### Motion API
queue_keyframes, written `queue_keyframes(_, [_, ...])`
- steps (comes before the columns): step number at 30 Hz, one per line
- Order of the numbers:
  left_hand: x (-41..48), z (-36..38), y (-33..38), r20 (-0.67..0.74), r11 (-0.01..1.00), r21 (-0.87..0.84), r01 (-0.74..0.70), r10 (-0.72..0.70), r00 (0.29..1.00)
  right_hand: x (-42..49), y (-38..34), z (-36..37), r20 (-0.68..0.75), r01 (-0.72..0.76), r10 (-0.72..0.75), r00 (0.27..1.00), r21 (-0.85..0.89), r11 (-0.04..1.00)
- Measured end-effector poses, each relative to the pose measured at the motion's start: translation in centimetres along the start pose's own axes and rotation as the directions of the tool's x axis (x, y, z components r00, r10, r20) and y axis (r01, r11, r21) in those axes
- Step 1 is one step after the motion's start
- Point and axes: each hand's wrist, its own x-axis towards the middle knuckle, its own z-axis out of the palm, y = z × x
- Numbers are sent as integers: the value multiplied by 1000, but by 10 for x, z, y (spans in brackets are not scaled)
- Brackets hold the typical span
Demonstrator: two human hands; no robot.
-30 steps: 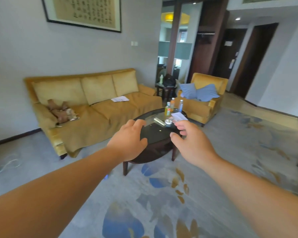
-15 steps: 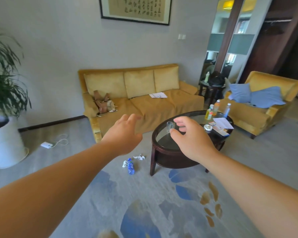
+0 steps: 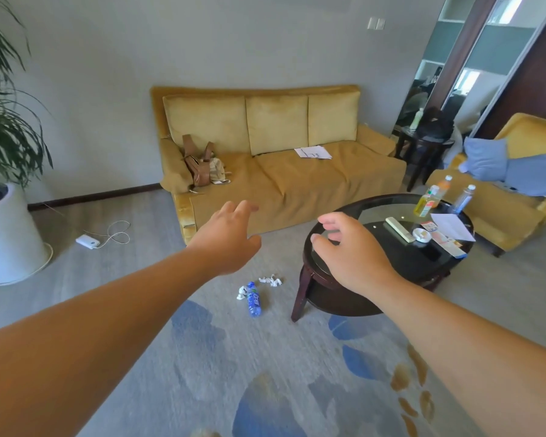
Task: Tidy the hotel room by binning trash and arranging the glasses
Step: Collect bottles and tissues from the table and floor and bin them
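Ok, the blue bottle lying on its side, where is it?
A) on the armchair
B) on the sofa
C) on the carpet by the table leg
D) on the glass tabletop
C: the blue bottle lies on the carpet among crumpled paper scraps, left of the coffee table leg.

Hotel-room sitting area. Identified by: mustard three-cushion sofa [image 3: 312, 181] against the wall, matching armchair [image 3: 501, 220], round glass-topped coffee table [image 3: 382, 208], patterned carpet [image 3: 202, 357], large potted plant [image 3: 4, 127], mirrored panels [image 3: 483, 55].
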Motion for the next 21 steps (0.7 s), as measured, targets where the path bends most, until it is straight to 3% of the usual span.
queue_keyframes(9, [87,7,-52,33,999,-16,28,-28,999,91,-10,39,46,-4,4,999,-5,1000])
queue_keyframes(21, [206,29,-67,61,995,8,101,-101,993,230,24,59,90,29,-33,995,40,999])
